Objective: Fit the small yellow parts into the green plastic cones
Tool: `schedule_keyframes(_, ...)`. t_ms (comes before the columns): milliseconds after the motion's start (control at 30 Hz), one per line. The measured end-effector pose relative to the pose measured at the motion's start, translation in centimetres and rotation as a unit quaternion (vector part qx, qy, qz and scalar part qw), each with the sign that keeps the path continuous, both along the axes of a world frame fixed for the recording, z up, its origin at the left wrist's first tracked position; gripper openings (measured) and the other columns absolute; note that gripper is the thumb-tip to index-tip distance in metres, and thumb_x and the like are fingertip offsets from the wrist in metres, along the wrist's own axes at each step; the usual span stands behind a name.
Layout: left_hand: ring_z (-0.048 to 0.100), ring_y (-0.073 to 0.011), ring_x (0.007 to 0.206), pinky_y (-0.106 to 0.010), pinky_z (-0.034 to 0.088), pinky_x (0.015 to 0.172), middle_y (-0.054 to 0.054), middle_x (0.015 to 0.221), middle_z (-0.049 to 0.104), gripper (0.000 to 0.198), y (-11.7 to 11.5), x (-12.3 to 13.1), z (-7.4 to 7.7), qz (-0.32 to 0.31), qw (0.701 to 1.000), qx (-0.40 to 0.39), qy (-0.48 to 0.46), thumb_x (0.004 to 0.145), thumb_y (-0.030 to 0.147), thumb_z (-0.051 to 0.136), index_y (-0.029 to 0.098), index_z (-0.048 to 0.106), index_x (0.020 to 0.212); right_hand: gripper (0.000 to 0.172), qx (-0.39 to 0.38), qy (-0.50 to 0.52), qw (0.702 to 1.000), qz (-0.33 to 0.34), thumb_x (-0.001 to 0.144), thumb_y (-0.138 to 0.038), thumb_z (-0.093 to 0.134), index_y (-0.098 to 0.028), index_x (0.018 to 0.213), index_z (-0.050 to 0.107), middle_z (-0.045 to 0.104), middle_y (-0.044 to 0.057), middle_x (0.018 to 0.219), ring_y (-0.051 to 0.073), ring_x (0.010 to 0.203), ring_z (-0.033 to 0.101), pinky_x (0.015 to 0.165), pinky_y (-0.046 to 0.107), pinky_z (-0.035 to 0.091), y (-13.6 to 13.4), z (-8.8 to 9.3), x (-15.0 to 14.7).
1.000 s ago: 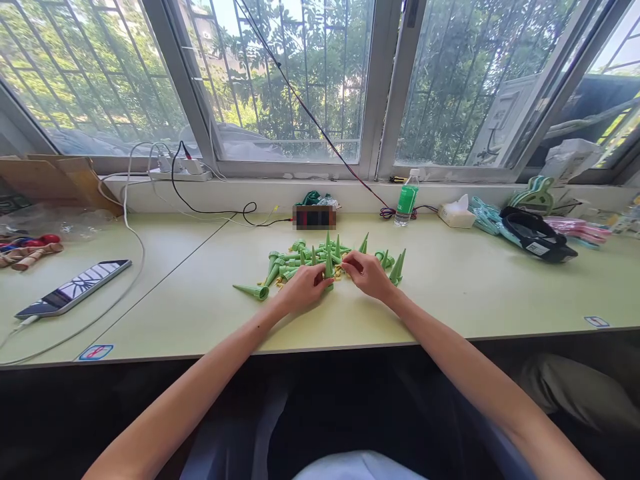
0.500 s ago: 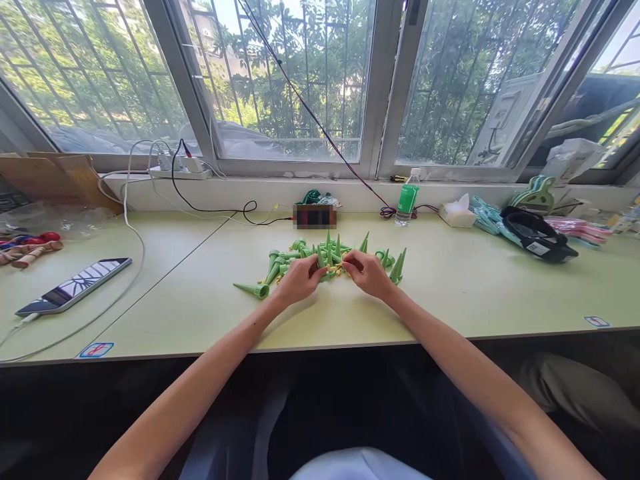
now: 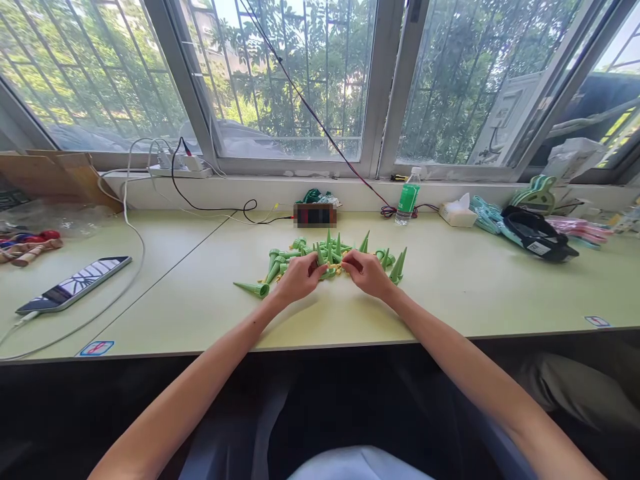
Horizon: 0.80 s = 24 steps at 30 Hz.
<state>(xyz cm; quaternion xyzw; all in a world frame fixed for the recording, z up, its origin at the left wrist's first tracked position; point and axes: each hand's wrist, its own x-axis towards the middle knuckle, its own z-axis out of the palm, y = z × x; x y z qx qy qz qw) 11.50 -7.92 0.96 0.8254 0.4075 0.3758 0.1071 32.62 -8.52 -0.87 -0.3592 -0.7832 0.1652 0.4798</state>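
A heap of green plastic cone spikes [image 3: 287, 257] lies in the middle of the pale green table [image 3: 200, 307], with small yellow bits [image 3: 339, 270] among them. My left hand [image 3: 298, 280] is closed around one green cone [image 3: 321, 257], which points upward. My right hand [image 3: 367, 273] rests just right of it with fingers curled in a pinch at the yellow bits; what it holds is too small to name. One cone [image 3: 253, 289] lies apart at the left of the heap. Two upright cones [image 3: 399, 267] stand right of my right hand.
A phone [image 3: 74, 283] on a white cable lies at the left, beside a power strip [image 3: 180, 172] on the sill. A green bottle [image 3: 407, 197], tissue box [image 3: 457, 213], black device [image 3: 535, 233] and coloured clips sit at the back right. Windows run behind the table.
My left hand has lifted the cone and brought it up toward the heap's centre, closer to my right hand. The right hand has barely shifted.
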Motion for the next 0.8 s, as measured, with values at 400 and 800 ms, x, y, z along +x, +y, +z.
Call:
schedule_keyframes(400, 0.032, -0.0086, 0.049, -0.024, 0.026, 0.049, 0.005, 0.052, 0.044, 0.033, 0.03, 0.29, -0.34, -0.017, 1.000, 0.008, -0.008, 0.088, 0.031, 0.057, 0.019, 0.036, 0.065, 0.016, -0.010, -0.003, 1.000, 0.016, 0.093, -0.032, 0.054, -0.019, 0.086, 0.059, 0.063, 0.002, 0.071, 0.013, 0.058, 0.053, 0.057, 0.026, 0.041, -0.03, -0.27, -0.34)
schedule_keyframes(800, 0.032, -0.0088, 0.049, -0.024, 0.026, 0.050, 0.005, 0.053, 0.044, 0.033, 0.07, 0.25, -0.41, -0.016, 1.000, -0.002, -0.005, 0.089, 0.031, 0.056, 0.019, 0.036, 0.066, 0.018, -0.036, 0.013, 0.999, 0.033, 0.093, -0.035, 0.054, -0.019, 0.089, 0.061, 0.064, 0.003, 0.073, 0.014, 0.057, 0.055, 0.057, 0.026, 0.045, -0.01, -0.27, -0.31)
